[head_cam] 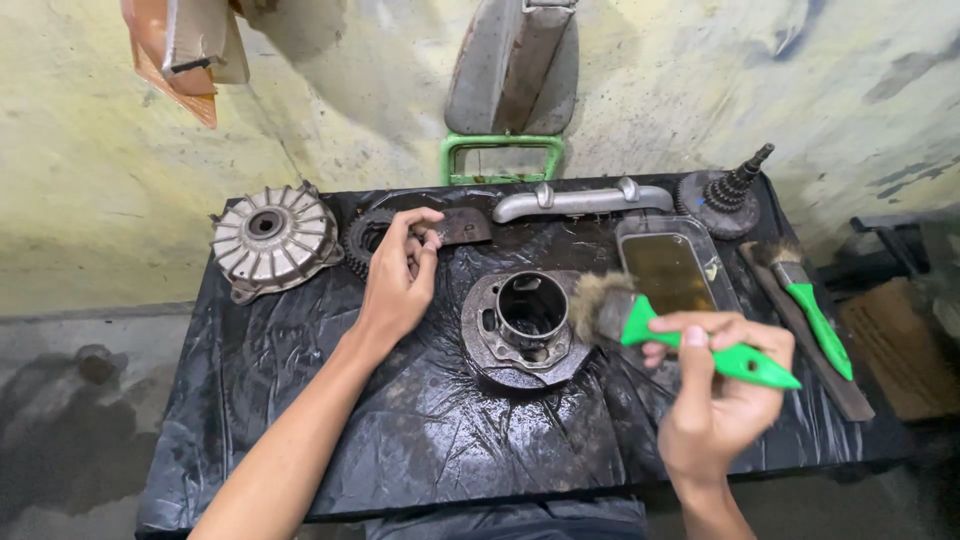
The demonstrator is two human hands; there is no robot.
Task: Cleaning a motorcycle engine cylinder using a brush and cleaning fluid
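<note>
1. The right hand (715, 400) was closed around the green handle of a paintbrush (655, 325), near the front right of the worktop (300, 400), with the bristles touching the right side of a round metal housing (525, 325).
2. The left hand (400, 275) hovered half open near the back of the worktop, its fingertips curled at a dark toothed sprocket (365, 238); whether they actually gripped it could not be told.
3. The housing sat at the middle of the worktop, upright, its open bore facing up. It looked heavy, stiff and oily, so probably slippery; the wide flange at its base seemed the safest place to take hold.
4. The brush appeared light, its bristles soft and worn, and the handle gave a firm grip.
5. A ribbed metal drum (272, 240) lay at the back left corner.
6. A grey metal handle bar (580, 200) lay along the back edge, with a stepped gear shaft (728, 195) at the back right corner.
7. A tray of brownish liquid (672, 272) sat right of the housing, and a second green-handled brush (812, 310) lay near the right edge.
</note>
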